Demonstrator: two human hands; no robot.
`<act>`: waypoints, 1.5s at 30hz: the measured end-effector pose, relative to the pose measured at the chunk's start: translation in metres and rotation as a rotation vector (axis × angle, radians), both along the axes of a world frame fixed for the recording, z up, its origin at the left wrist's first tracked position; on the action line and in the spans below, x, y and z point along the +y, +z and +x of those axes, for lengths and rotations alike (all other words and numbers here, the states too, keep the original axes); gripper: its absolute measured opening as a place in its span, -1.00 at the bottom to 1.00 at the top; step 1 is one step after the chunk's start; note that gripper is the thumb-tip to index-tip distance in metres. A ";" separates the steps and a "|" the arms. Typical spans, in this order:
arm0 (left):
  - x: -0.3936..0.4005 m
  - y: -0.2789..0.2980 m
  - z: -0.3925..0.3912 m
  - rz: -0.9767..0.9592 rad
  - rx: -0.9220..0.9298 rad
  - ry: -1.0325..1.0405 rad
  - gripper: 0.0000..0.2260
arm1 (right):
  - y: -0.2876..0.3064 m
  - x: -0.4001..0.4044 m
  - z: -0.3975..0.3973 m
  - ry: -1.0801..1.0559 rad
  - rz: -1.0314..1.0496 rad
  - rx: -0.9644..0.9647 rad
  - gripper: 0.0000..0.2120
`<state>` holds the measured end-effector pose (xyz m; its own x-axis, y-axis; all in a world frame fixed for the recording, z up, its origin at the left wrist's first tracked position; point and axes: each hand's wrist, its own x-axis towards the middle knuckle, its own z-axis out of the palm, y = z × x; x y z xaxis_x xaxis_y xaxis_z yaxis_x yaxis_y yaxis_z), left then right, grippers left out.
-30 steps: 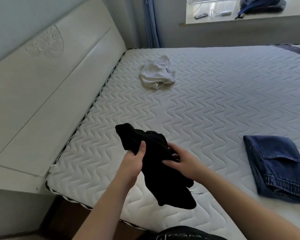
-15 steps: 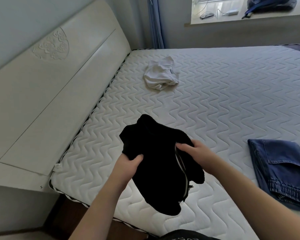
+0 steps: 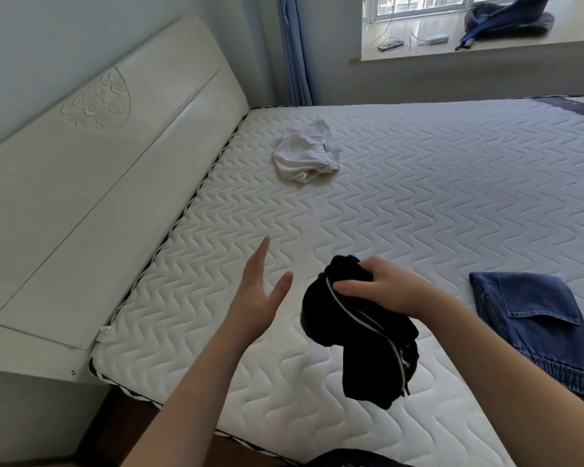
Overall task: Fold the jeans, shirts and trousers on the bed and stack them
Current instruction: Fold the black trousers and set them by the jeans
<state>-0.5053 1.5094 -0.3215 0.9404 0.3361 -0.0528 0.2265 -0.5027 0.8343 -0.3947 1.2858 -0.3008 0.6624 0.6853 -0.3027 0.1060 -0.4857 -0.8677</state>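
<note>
- Right hand (image 3: 386,286): fingers curled over and clamped on the upper end of a black garment (image 3: 361,335), held above the mattress (image 3: 418,203) near its near edge
- Black garment: bunched and crumpled, unfolded; lower part hangs down below the grip. A thin pale stripe runs along it from the gripped end to the hanging end. Type of garment not determinable from this view, possibly trousers with a side stripe
- Left hand (image 3: 260,294): empty, fingers spread and extended, palm turned toward the black garment; just beside the garment to its left, not touching it, over the mattress
- Blue jeans (image 3: 536,328): folded into a flat packet, lying on the mattress at the right, near the near edge; a back pocket faces up. Partly cut off by the frame edge. Apart from the black garment and from the right forearm
- White garment (image 3: 305,153): crumpled heap, unfolded, on the far-left part of the mattress, close to the headboard (image 3: 91,183); well apart from both hands
- Mattress: bare, white, quilted in a zigzag pattern, dark piping along the edge
- Headboard: cream, with a raised round ornament
- Window sill (image 3: 452,50) beyond the bed: a dark blue bag (image 3: 506,18) and some cables lie on it; blue curtain (image 3: 294,55) hangs to the left of the window
</note>
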 end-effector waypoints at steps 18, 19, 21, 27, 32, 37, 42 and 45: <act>-0.053 0.014 0.051 0.708 -0.100 -0.955 -0.12 | 0.032 -0.050 -0.041 0.333 -0.608 -0.451 -0.86; -0.053 0.009 0.053 0.702 -0.112 -0.980 -0.15 | 0.034 -0.051 -0.044 0.336 -0.609 -0.440 -0.77; -0.053 0.001 0.055 0.698 -0.115 -1.037 -0.28 | 0.039 -0.053 -0.050 0.297 -0.600 -0.412 -0.67; -0.042 -0.003 0.058 0.603 -0.107 -1.015 -0.75 | 0.042 -0.066 -0.061 0.077 -0.569 -0.385 -0.66; -0.031 0.012 0.061 0.676 -0.115 -1.021 -0.78 | 0.029 -0.075 -0.059 -0.034 -0.558 -0.311 -0.54; -0.030 0.031 0.066 0.696 -0.173 -1.082 -0.79 | 0.003 -0.071 -0.070 -0.057 -0.687 -0.302 -0.36; -0.011 0.036 0.073 0.646 -0.169 -1.094 -0.79 | -0.019 -0.085 -0.078 -0.234 -0.702 -0.386 -0.84; 0.002 0.041 0.078 0.596 -0.143 -1.082 -0.81 | -0.025 -0.091 -0.085 -0.318 -0.564 -0.338 -0.84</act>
<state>-0.4269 1.5113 -0.2809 0.7341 -0.6783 -0.0322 -0.6140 -0.6833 0.3950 -0.4801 1.1953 -0.3254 0.9230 0.2447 -0.2971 0.1033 -0.9011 -0.4211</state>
